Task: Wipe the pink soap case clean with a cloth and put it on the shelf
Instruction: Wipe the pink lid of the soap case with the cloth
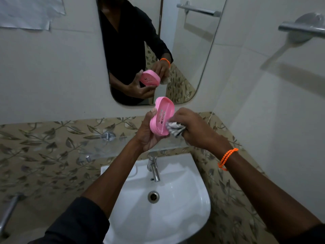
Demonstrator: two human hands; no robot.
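My left hand (147, 132) holds the pink soap case (162, 114) upright above the sink, its hollow side with drain slots facing me. In my right hand (193, 127), which wears an orange band at the wrist, a crumpled grey-and-white cloth (175, 129) is bunched and pressed against the case's lower right rim. Just below both hands a glass shelf (103, 147) juts from the leaf-patterned tile band.
A white sink (184, 208) with a chrome tap (154, 169) lies below the shelf. The mirror (190, 55) ahead reflects the hands and case. A chrome towel bar (302, 28) sticks out at upper right, and another metal bar (8, 210) at lower left.
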